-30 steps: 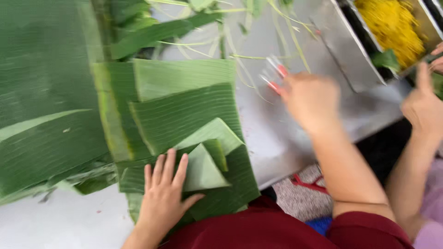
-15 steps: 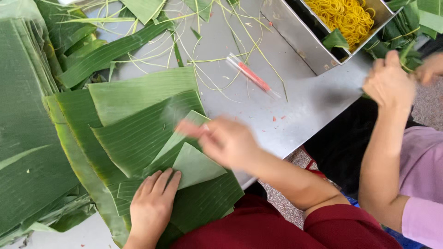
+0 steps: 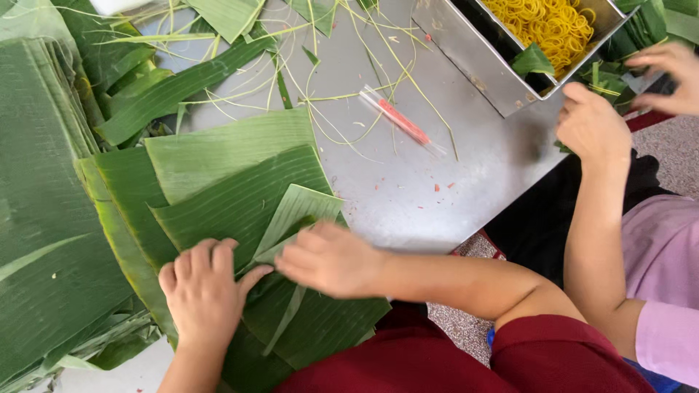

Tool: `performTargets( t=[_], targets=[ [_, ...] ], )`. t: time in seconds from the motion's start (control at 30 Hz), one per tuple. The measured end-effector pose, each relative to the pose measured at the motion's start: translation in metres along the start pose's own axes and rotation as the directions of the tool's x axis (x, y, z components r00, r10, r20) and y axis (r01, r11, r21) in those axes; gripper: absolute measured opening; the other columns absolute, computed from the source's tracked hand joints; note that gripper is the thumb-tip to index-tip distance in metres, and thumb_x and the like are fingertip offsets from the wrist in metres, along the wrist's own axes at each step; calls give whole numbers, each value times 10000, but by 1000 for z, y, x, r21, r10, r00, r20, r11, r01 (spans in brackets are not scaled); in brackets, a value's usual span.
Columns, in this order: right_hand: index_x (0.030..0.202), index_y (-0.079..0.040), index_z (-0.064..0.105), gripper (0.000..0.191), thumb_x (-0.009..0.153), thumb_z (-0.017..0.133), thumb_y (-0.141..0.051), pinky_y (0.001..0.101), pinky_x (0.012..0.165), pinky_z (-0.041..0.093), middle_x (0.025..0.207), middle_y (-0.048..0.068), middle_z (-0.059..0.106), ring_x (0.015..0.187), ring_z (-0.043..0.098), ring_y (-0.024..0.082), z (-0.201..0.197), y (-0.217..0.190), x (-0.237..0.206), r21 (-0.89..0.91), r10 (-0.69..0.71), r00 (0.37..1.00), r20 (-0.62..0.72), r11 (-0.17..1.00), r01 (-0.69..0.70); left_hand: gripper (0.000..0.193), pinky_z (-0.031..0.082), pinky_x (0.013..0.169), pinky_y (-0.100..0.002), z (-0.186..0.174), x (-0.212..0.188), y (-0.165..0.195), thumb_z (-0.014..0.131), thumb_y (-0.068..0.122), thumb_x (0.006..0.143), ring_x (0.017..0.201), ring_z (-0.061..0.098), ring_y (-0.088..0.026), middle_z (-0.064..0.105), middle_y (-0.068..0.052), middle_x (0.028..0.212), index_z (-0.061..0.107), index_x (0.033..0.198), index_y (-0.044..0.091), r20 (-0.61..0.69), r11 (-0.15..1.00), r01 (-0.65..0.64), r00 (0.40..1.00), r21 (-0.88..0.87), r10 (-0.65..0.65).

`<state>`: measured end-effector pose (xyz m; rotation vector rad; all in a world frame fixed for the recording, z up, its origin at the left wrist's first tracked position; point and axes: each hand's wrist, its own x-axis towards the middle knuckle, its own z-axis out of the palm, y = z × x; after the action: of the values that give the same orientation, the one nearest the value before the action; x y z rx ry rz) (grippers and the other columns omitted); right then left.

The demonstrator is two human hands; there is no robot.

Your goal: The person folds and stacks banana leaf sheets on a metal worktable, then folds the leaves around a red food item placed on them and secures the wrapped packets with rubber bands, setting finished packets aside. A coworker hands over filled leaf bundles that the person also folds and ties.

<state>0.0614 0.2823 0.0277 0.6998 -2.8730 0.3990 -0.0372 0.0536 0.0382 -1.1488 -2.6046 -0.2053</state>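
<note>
Steel table (image 3: 466, 182) under us: our left hand (image 3: 204, 291) lies open and flat on leaves (image 3: 233, 196); our right hand (image 3: 331, 258), fingers loosely curled, touches a folded leaf (image 3: 295, 211).

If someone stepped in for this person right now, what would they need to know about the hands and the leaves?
Left hand: flat, palm down, pressing the leaf stack at the table's near edge.
Right hand: on a small folded leaf piece on top of that stack, fingers bent over it; grip unclear.
Around: large leaves piled left, leaf strips and a clear tube with red inside on the metal table, a tray of yellow bands far right, where another person's hands work.
Done: the piece has one fold.
Left: it is not wrapped or tied.
</note>
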Motion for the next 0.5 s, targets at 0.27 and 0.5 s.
performTargets(
  t=[0.27, 0.5],
  targets=[
    [1334, -54, 626, 880, 657, 681, -614, 385, 923, 444, 1257, 74, 612, 1164, 550, 248, -6, 10, -3, 243, -169, 985, -38, 955, 173, 868, 488, 906, -461, -21, -46, 32, 647, 644, 627, 1034, 635, -273, 673, -102, 1165, 636, 1290, 84, 33, 973, -153, 986, -170, 161],
    [1210, -192, 715, 284, 945, 692, -293, 376, 891, 499, 1125, -50, 683, 1074, 620, 193, 20, 23, 4, 262, -81, 997, 2, 962, 77, 316, 531, 861, -377, 1, -52, 18, 739, 166, 891, 964, 665, -203, 706, 25, 1117, 715, 1206, 185, 159, 904, 97, 987, -416, -32]
  ],
)
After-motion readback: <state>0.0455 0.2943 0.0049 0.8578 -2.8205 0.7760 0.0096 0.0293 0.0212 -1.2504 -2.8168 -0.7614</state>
